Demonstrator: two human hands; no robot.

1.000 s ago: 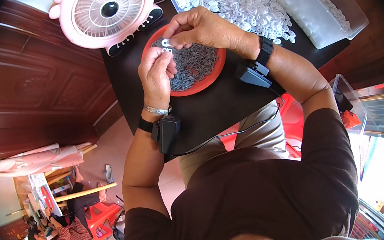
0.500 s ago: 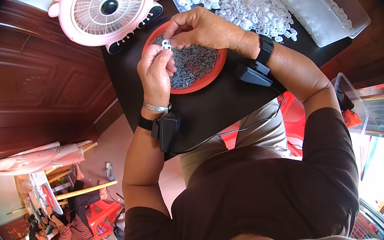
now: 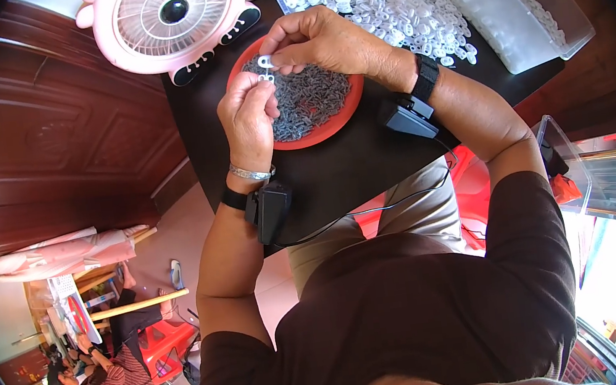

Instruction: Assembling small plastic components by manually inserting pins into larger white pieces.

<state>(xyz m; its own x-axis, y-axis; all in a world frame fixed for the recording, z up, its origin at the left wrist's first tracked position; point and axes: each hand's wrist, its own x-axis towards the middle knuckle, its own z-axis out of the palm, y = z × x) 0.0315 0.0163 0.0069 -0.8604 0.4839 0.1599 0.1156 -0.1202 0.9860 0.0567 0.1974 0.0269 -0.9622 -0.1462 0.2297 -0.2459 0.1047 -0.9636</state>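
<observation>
My left hand [image 3: 247,123] pinches a small white plastic piece [image 3: 268,78] between thumb and fingertips. Just above it, my right hand [image 3: 320,40] has its fingers closed on another small white oval piece [image 3: 264,61] with a hole in it. A narrow gap separates the two pieces, and whether something thin links them is too small to tell. Both hands are over the left side of a red-orange bowl [image 3: 310,143], which holds a heap of small grey screw-like pieces [image 3: 312,103].
On the black table [image 3: 343,169] a pile of white oval plastic pieces [image 3: 396,4] spreads from a clear tray, beside a translucent bin [image 3: 491,24]. A pink fan [image 3: 174,12] stands at the far left. Cables run from my wrist devices. Another person [image 3: 104,383] sits at the lower left.
My right hand has risen slightly, and its white piece now sits apart from the one in my left hand. The left hand has barely shifted.
</observation>
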